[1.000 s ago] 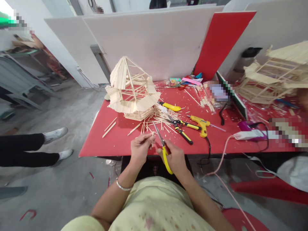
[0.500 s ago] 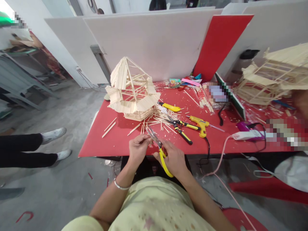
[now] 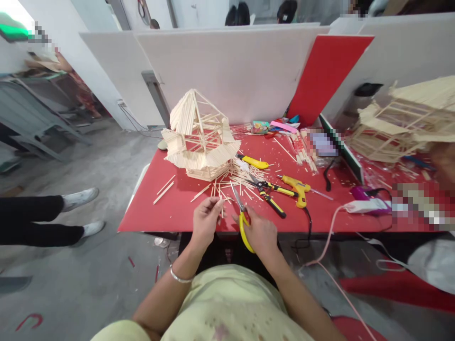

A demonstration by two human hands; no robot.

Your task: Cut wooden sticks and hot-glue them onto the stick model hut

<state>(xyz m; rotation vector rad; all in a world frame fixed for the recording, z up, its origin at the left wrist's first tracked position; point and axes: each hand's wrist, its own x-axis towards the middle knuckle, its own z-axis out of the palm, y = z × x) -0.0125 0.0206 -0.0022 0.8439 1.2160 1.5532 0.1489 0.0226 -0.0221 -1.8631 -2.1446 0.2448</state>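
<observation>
right at the near edge of the red table (image 3: 170, 208), a thin wooden stick (image 3: 222, 207) is pinched in the left hand (image 3: 206, 219); the right hand (image 3: 259, 232) is closed around yellow-handled scissors (image 3: 241, 215), blades just beside it. best to hold the stick steady and cut squarely, clear of the fingertips.

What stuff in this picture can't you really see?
- Head view: the thin stick at the left hand is too small to tell its length.
- The scissors handles are covered by the right hand.
- Second stick house: cut off by the right edge.
- Blurred patch hides things on the red table.
</observation>
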